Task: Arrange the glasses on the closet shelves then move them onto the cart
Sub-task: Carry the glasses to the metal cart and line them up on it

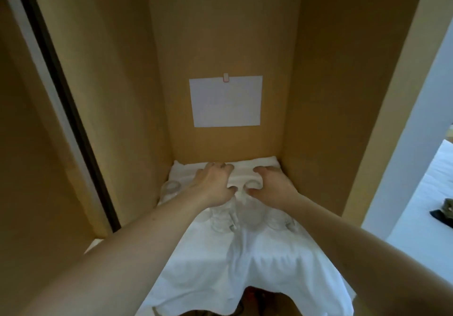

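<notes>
far-shelf glasses point(253, 185): left hand point(213, 183) and right hand point(272, 183) each cupping one; set upright gently, rims apart on white cloth point(245, 254).

No legible text is found. A white rectangular paper sheet point(225, 101), fixed at twelve o'clock on the brown wooden closet back panel point(220, 33), is washed out.

Closet walls point(220, 33) around both hands were plain tan-brown. Cloth point(245, 266) beneath the hands was white, unpatterned. Paper sheet point(225, 102) above them was white. Glasses point(221, 220) by the wrists were clear.
</notes>
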Available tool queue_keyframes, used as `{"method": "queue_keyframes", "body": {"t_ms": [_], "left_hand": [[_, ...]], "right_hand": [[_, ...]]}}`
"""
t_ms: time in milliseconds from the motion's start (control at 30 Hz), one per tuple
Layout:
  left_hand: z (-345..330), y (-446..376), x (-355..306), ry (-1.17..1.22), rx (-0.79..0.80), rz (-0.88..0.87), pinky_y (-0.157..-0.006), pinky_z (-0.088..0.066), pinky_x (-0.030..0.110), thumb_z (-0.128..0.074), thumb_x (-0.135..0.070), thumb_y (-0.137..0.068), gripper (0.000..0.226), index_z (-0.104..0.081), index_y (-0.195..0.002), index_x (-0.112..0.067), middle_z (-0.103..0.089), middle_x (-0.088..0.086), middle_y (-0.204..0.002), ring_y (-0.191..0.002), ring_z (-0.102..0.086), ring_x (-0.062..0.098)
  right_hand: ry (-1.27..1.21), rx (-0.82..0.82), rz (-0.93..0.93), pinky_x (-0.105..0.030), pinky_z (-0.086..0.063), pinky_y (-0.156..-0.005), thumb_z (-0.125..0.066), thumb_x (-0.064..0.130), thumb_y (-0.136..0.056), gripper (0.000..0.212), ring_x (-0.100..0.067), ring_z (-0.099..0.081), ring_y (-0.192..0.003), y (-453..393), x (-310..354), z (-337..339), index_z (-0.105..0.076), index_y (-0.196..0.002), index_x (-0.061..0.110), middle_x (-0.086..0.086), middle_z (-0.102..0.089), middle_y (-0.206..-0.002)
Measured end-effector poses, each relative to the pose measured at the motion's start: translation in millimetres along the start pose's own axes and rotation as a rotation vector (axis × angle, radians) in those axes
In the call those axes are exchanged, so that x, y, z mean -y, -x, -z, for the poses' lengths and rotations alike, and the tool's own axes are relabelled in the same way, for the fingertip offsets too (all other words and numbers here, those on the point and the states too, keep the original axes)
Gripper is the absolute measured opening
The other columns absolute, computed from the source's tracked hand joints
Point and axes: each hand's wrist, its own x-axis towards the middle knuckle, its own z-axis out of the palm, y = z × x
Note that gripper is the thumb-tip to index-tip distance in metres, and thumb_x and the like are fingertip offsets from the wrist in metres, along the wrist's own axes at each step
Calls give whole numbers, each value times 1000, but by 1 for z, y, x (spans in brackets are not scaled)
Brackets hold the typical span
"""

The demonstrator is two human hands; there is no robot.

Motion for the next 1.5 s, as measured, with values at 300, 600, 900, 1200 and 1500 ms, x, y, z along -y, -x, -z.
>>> {"method": "queue_keyframes", "body": {"t_ms": [300, 600, 900, 1200, 1500], "left_hand": [[-27, -92, -11, 22, 49, -51, -106, -43, 46, -60, -51, -93, 71, -38, -152, -19, -44, 7, -151, -134, -44, 30], [-52, -140, -10, -12, 118, -33, -109, -40, 47, -55, -52, -97, 67, -36, -153, -20, -40, 6, -154, -140, -37, 29], [-61, -146, 28, -19, 152, 28, -106, -43, 50, -55, -51, -97, 65, -40, -151, -18, -44, 8, -150, -137, -41, 31], [-37, -119, 88, -32, 127, 118, -110, -38, 45, -56, -52, -97, 67, -38, -153, -20, -42, 6, -153, -138, -41, 29], [-11, -59, 152, 184, 224, 325, -112, -40, 36, -59, -29, -89, 69, -37, -155, -26, -33, 0, -161, -144, -35, 24]], "right_hand": [[-65, 5, -115, -35, -44, -107, -70, 53, -86, 77, -24, -49, -132, -78, -57, -11, -42, -150, 22, -4, -50, -147], [3, 85, -180, -39, -41, -109, -67, 57, -87, 79, -30, -46, -135, -130, -93, -39, -40, -150, 19, -12, -46, -147], [-26, 192, -169, -38, -54, -91, -85, 34, -73, 78, -30, -58, -116, -159, -90, -52, -47, -140, 19, -11, -54, -133], [-173, 87, -95, -33, -52, -92, -91, 34, -71, 86, -30, -57, -119, -181, -26, -41, -47, -144, 20, -11, -51, -136], [-217, 22, 22, -31, -48, -91, -89, 35, -73, 85, -30, -54, -119, -176, 56, -59, -46, -144, 24, -12, -48, -133]]}}
